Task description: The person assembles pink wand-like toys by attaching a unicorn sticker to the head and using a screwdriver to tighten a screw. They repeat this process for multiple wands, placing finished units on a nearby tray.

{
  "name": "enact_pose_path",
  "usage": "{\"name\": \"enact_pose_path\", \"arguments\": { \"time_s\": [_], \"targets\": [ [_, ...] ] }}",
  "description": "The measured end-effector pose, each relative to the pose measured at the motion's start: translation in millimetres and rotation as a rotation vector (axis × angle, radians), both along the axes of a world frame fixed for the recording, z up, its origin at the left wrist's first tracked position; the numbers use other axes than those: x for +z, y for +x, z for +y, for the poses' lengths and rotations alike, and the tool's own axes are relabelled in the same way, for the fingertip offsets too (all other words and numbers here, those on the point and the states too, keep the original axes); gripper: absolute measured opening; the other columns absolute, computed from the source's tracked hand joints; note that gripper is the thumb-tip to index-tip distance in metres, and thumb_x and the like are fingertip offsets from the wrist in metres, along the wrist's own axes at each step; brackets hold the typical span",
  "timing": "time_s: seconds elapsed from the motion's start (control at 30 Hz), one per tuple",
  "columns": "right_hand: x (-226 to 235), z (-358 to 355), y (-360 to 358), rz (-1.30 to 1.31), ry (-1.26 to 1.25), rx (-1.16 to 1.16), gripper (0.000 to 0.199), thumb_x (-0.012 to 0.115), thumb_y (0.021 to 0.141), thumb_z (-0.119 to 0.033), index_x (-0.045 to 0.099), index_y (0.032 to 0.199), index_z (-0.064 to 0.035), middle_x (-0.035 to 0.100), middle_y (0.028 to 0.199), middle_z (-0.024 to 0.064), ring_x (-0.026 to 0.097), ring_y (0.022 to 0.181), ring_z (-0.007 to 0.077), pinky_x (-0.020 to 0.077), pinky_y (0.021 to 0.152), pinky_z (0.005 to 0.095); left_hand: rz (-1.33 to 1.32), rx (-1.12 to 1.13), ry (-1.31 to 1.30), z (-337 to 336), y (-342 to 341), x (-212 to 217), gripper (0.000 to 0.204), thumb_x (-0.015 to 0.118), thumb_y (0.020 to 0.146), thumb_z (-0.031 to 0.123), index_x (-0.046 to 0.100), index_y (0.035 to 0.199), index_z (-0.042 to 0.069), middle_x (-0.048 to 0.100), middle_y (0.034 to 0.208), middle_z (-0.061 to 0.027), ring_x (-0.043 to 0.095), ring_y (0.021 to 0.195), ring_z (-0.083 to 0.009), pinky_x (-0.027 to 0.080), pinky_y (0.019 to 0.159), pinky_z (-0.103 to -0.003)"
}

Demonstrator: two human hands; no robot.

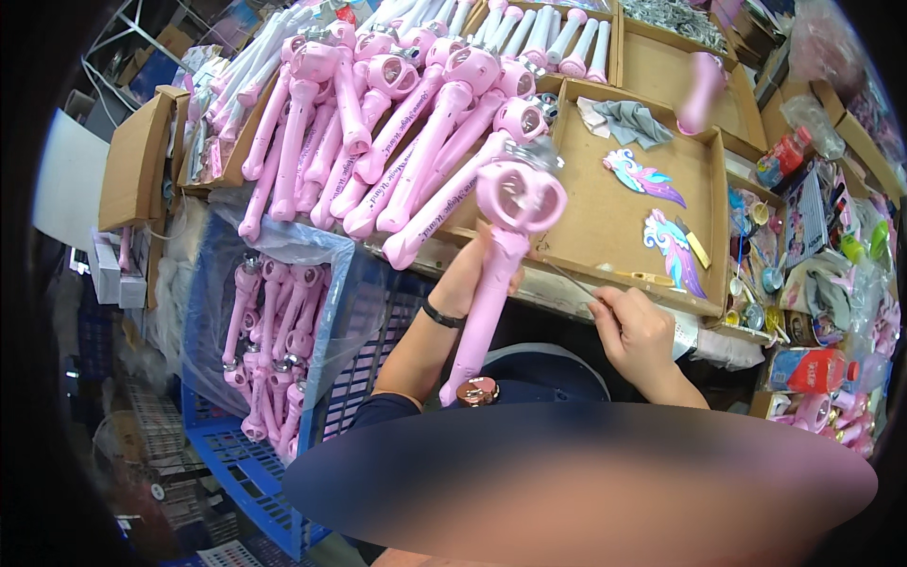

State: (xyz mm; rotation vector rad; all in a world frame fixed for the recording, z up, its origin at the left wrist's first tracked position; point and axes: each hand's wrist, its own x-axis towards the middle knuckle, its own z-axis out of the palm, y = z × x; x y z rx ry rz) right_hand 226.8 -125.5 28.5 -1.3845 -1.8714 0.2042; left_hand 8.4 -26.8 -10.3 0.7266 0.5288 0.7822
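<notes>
Largest on my view is the worktop (pixel 553 287), its pale front edge crossing mid-frame. The blue crate (pixel 383 326) at lower left holds more wands, its rim close below that edge. A heap of pink wands (pixel 430 151) fills the top centre-left and leaves me little room on that side. Right of it, the brown tray (pixel 586 217) shows bare floor between its left wall and the cutouts.

At frame centre the pink wand (pixel 491 293) slants, its ring head above the tray's front-left corner, its handle dropping past the worktop edge. My left hand (pixel 463 274) grips that handle. My right hand (pixel 638 331), right of centre, pinches a thin tool (pixel 570 280) pointing at the wand; I cannot tell whether they touch. Smaller are two wing cutouts (pixel 644 178) and, beside the lower one, a yellow cutter (pixel 694 246).
</notes>
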Motion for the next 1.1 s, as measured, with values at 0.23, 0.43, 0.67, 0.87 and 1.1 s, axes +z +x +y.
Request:
{"name": "enact_pose_path", "arguments": {
  "time_s": [0.23, 0.43, 0.67, 0.87, 1.1],
  "targets": [
    [3, 9, -14, -0.009, 0.104, -0.028, 0.013, 0.070, 0.074, -0.013, 0.063, 0.084, -0.0069, 0.053, 0.059, 0.0048, 0.053, 0.047, 0.0211, 0.0414, 0.043, 0.0306, 0.035, 0.036, 0.066, -1, 1, 5, 0.061, 0.033, 0.091, 0.058, 0.053, 0.106, 0.002, 0.059, 0.078, -0.0082, 0.055, 0.054, -0.0133, 0.044, 0.048, -0.024],
    [6, 8, -15, -0.134, 0.088, -0.041, 0.013, 0.069, 0.073, -0.013, 0.063, 0.083, -0.0069, 0.052, 0.059, 0.0054, 0.054, 0.048, 0.0227, 0.0423, 0.044, 0.0321, 0.184, 0.070, 0.207, -12, 1, 9, 0.045, 0.048, 0.092, 0.043, 0.047, 0.113, 0.003, 0.058, 0.082, -0.0059, 0.056, 0.064, -0.0108, 0.047, 0.056, -0.023],
    [-1, 5, -13, 0.084, -0.067, 0.027, 0.009, 0.066, 0.077, -0.010, 0.064, 0.082, -0.0027, 0.058, 0.064, 0.0108, 0.058, 0.055, 0.0267, 0.0444, 0.049, 0.0329, 0.409, 0.165, 0.439, -26, 3, 10, 0.043, 0.063, 0.081, 0.009, 0.045, 0.120, 0.001, 0.058, 0.099, -0.0059, 0.056, 0.082, -0.0095, 0.046, 0.073, -0.024],
    [-17, 5, -7, 0.553, -0.404, 0.144, 0.017, 0.058, 0.086, -0.015, 0.065, 0.081, 0.0001, 0.062, 0.066, 0.0085, 0.058, 0.056, 0.0187, 0.0440, 0.053, 0.0287, 0.502, 0.233, 0.761, -35, 2, 9, 0.051, 0.069, 0.075, 0.012, 0.047, 0.119, -0.001, 0.058, 0.107, -0.0081, 0.055, 0.098, -0.0145, 0.042, 0.086, -0.028],
    [-36, 5, 12, 1.438, -1.230, 0.301, 0.020, 0.053, 0.090, -0.017, 0.057, 0.079, -0.0010, 0.030, 0.048, -0.0070, 0.020, 0.036, 0.0021, 0.0155, 0.034, 0.0186, 0.522, 0.179, 1.093, -33, -3, 11, 0.066, 0.080, 0.064, 0.020, 0.048, 0.118, -0.003, 0.064, 0.097, -0.0153, 0.065, 0.087, -0.0238, 0.049, 0.076, -0.031]
  ]
}}
